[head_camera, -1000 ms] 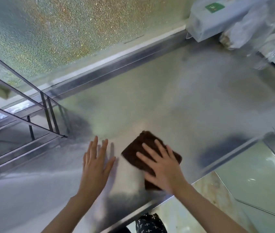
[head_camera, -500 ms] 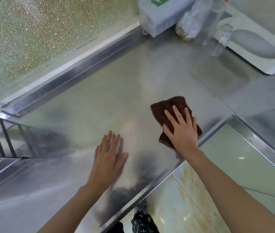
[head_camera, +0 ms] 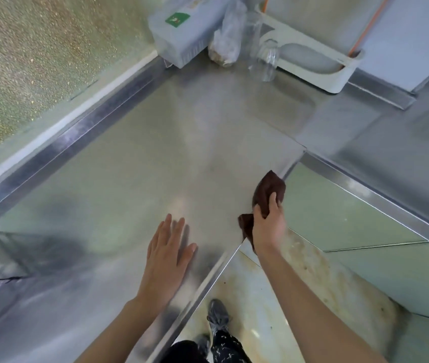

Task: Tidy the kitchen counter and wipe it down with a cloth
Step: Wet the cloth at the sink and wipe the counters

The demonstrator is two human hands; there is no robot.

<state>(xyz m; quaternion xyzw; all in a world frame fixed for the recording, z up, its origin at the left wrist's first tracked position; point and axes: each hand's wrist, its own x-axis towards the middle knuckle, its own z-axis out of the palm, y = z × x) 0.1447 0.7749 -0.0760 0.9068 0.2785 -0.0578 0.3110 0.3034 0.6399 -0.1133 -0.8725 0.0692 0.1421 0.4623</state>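
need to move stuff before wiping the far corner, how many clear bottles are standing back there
2. One clear bottle stands beside the white tray; a taller bottle stands just behind it, next to the plastic bag. More could be hidden behind the bag.

Kitchen, stainless steel counter (head_camera: 134,163), glass jar (head_camera: 266,61), tiled floor (head_camera: 352,210)
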